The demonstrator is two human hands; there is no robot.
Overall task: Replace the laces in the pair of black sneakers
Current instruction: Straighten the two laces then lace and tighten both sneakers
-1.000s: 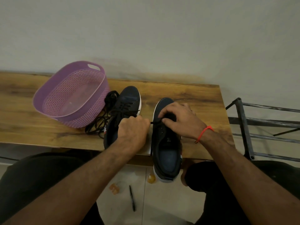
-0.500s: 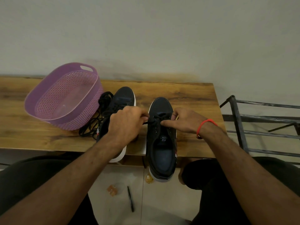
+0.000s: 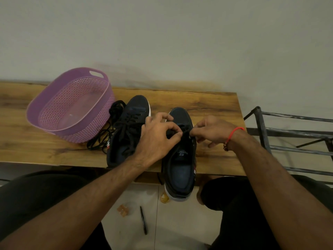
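We judge the step in hand to be threading a lace [image 3: 184, 131] through the forward eyelets of the right-hand sneaker [image 3: 181, 156], which lies on the table [image 3: 212, 105] with its heel hanging over the near edge. The left hand [image 3: 158, 136] has its fingers curled, thumb and forefinger pinching the lace over the tongue. The right hand [image 3: 210, 131], at 3 o'clock from the left, pinches the same lace from the other side; its remaining fingers are loosely bent. We cannot tell which eyelet the lace enters, as the fingers cover it. The second sneaker [image 3: 128, 130] sits at 9 o'clock from the first, just beside it, laces in place but loose. A tangle of black spare laces [image 3: 106, 136] lies against its outer side, touching the basket. The purple basket [image 3: 54, 112], at 10 o'clock from the hands, appears to hold nothing. The next move calls for pulling the lace tip through and evening both ends before crossing to the next pair of eyelets. On the floor below lie a pen [image 3: 143, 220] and small amber bits [image 3: 122, 210].
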